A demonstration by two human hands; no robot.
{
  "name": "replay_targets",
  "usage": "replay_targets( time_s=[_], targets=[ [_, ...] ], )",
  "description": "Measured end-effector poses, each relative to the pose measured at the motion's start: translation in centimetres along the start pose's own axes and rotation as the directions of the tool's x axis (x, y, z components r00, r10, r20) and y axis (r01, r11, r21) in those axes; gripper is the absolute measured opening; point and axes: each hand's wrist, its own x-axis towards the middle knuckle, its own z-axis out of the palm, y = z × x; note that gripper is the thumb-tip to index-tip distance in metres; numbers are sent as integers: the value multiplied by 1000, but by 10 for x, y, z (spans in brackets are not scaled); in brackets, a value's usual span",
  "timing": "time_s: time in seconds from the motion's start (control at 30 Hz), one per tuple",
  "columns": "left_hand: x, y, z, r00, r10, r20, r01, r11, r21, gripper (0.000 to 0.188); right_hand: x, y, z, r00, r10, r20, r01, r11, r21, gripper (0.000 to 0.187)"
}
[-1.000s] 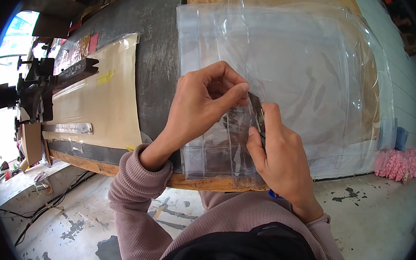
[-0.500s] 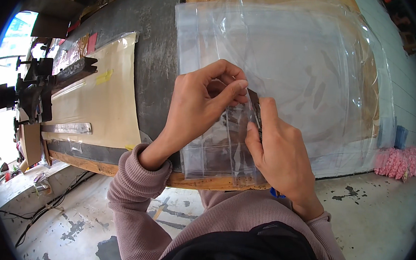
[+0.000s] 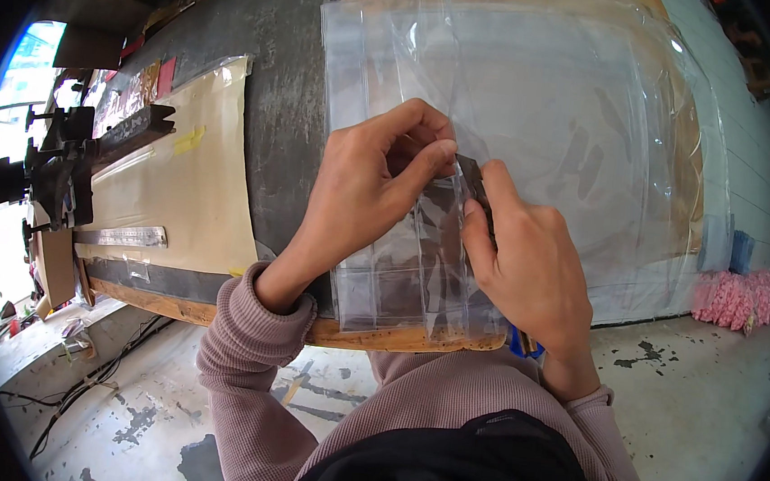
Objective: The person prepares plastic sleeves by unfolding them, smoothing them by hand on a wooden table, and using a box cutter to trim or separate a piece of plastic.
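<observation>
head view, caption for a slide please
Left hand pinches clear plastic beside a dark tool held in the right hand.

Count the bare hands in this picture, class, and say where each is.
2. The left hand is near the middle, pinching the clear plastic; the right hand is just right of it, holding a dark tool. No others show.

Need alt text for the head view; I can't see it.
The left hand pinches clear plastic sheeting on a worktable while the right hand holds a dark flat tool alongside. A tan sheet and metal ruler lie to the left.
</observation>
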Motion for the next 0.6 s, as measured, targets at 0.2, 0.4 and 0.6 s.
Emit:
replay_targets(
  time_s=[0.2,0.4,0.6],
  targets=[
    [-2,-2,4,1000,7,13,-7,1000,17,6,-2,-3,8,998,61,-2,-60,990,-129,16],
    [-1,-1,6,1000,18,7,-18,999,29,5,-2,0,15,996,25,-80,-35,991,-126,10],
    [-1,-1,6,1000,-15,13,15,1000,10,5,-1,0,13,998,25,-56,-33,989,-142,10]
  ],
)
